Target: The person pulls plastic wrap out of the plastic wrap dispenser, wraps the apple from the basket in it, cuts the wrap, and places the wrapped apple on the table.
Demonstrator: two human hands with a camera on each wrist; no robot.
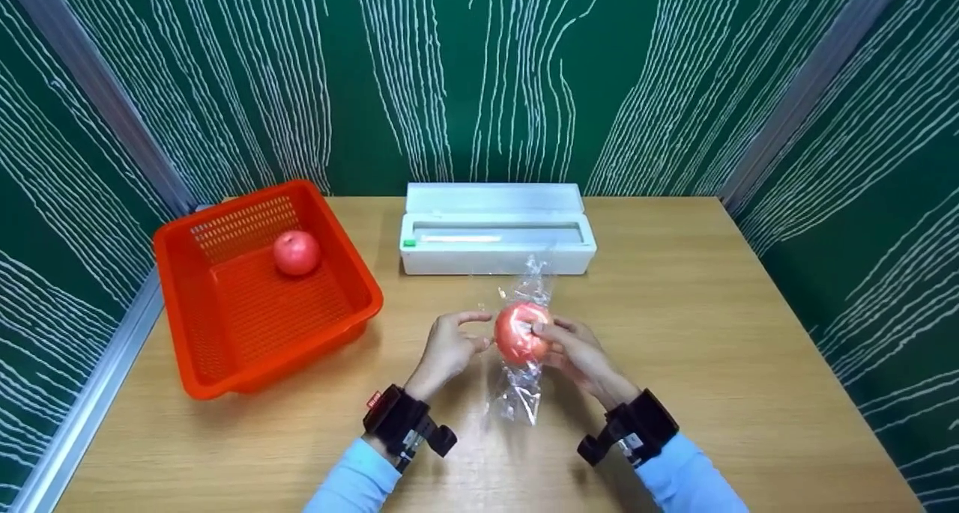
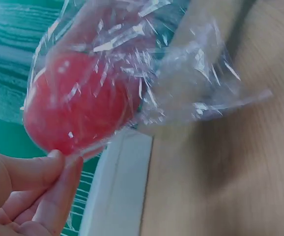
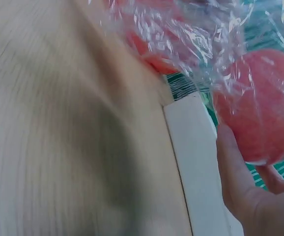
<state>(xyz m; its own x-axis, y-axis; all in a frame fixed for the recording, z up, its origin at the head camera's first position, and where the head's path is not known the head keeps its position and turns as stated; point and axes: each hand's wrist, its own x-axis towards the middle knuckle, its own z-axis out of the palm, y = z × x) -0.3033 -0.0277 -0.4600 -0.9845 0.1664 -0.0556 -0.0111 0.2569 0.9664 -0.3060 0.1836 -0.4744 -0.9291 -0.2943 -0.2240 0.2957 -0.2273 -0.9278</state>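
Basket (image 1: 255, 326) is standing left of the box (image 1: 498, 262), a loose fruit (image 1: 297, 253) lying inside it on the side nearest the box. In front of the box, the left hand (image 1: 449, 347) is hovering at the left edge of a wrapped fruit (image 1: 515, 332), index finger and thumb showing apart from above; whether any fingers are pinching the film (image 1: 518, 404), one cannot tell. Before the box's right half, the wrapped fruit is sitting inside the film, one loose end pointing boxward. Beside it, the right hand (image 1: 581, 356) is gripping the wrapped fruit, thumb pressing on top, other fingers curling round its right side.
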